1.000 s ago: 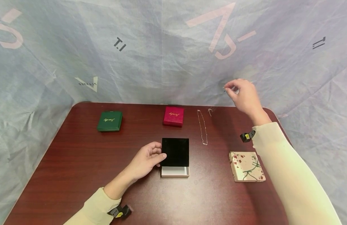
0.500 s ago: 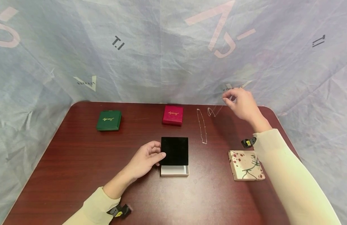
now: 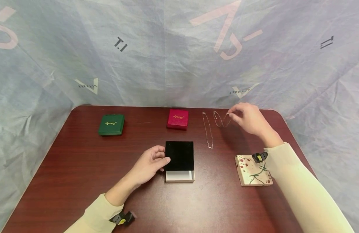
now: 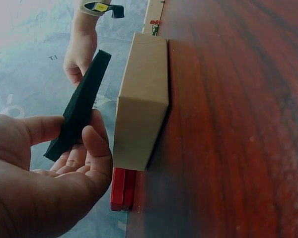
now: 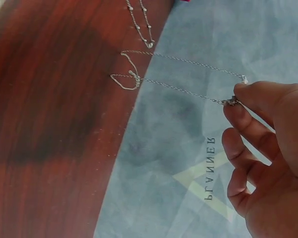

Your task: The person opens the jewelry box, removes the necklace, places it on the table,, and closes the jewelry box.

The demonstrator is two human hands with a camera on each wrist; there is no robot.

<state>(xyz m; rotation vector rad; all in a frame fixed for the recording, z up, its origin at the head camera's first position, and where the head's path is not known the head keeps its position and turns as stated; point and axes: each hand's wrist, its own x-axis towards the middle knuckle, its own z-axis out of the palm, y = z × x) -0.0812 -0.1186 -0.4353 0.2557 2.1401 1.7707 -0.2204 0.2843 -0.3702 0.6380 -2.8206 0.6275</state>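
Note:
In the head view my left hand (image 3: 148, 165) pinches the left edge of a black velvet pad (image 3: 179, 156). The left wrist view shows this pad (image 4: 82, 106) tilted, between thumb and fingers, apart from the pale box base (image 4: 141, 101). That open box base (image 3: 180, 176) sits on the table, partly hidden under the pad. At the back right my right hand (image 3: 247, 118) pinches a thin chain necklace (image 3: 223, 124) between thumb and forefinger. Its far end lies on the table, while the rest of the necklace (image 5: 188, 62) slants up to the fingertips.
A second necklace (image 3: 208, 131) lies lengthwise left of the held one. A red box (image 3: 178, 119) and a green box (image 3: 111, 125) stand toward the back. A floral-patterned lid (image 3: 253, 170) lies right, below the right forearm. Grey cloth (image 3: 168, 55) hangs behind the table.
My right hand has come down toward the table, and more of the necklace now lies on the wood. My left hand keeps its hold on the pad, nearly still.

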